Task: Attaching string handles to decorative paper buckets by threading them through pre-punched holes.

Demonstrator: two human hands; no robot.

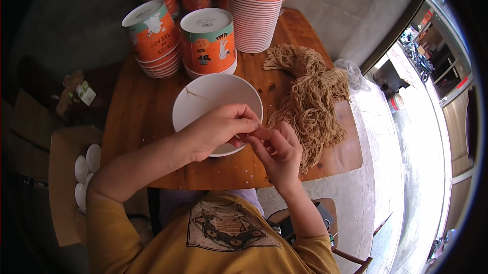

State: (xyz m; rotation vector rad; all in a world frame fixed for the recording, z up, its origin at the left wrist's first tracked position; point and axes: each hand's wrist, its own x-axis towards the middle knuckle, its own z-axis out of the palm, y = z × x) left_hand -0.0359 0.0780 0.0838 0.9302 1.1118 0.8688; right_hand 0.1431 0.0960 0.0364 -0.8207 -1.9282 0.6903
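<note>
A white-lined paper bucket stands mouth up in front of me on the wooden table. A thin tan cord hangs at its far left rim and trails inside. Over the bucket's near right rim, my left hand and my right hand meet with fingertips pinched together. A fine strand shows between them and looks like the same cord; the fingers hide most of it and the rim there. Close to my right hand lies a big loose bundle of tan cords.
Upside-down orange and green printed buckets stand behind the work, beside tall bucket stacks. On the floor at left, an open cardboard box holds several white round things. Clear plastic lies past the cords. A doorway opens at right.
</note>
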